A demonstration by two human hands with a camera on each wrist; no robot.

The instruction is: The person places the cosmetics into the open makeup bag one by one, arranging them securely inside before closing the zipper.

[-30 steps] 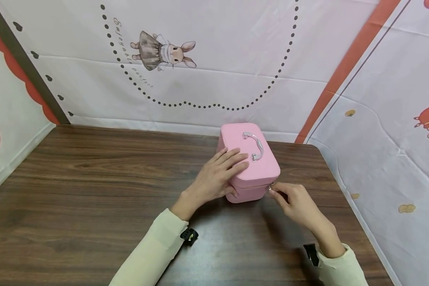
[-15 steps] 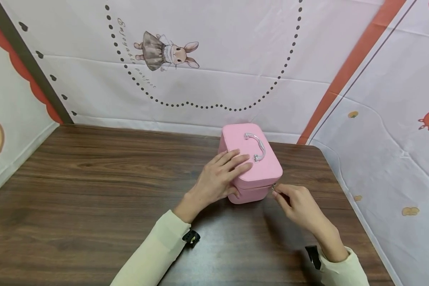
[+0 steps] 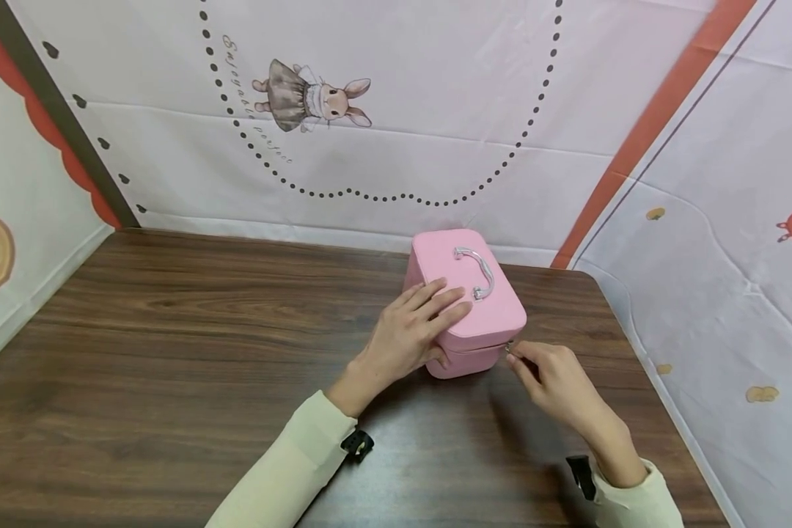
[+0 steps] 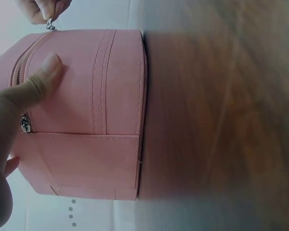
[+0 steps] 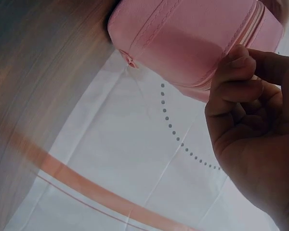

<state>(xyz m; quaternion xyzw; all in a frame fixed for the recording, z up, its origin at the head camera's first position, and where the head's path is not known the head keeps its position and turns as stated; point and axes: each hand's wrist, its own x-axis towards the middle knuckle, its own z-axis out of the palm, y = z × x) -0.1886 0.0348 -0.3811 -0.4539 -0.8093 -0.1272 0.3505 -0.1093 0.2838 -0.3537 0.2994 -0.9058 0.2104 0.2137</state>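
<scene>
A pink zippered case (image 3: 458, 356) with a silver carrying handle (image 3: 478, 268) on its lid stands on the wooden table. My left hand (image 3: 399, 330) rests on the case's left side, fingers spread over the lid. Its thumb (image 4: 50, 65) presses the case wall just below the zipper (image 4: 19, 72). At the near right corner, my right hand (image 3: 557, 378) pinches a metal zipper pull (image 4: 50, 24) between thumb and forefinger. In the right wrist view, the fingertips (image 5: 241, 60) hide that pull. A second zipper pull (image 4: 25, 123) hangs on the other side of the left thumb.
The brown table (image 3: 191, 352) extends left and in front of the case. A white printed cloth (image 3: 402, 103) rises close behind it, and another cloth wall (image 3: 706, 293) stands to the right.
The whole head view has shifted slightly. Both hands keep about the same places on the case, and the right hand still pinches the zipper pull.
</scene>
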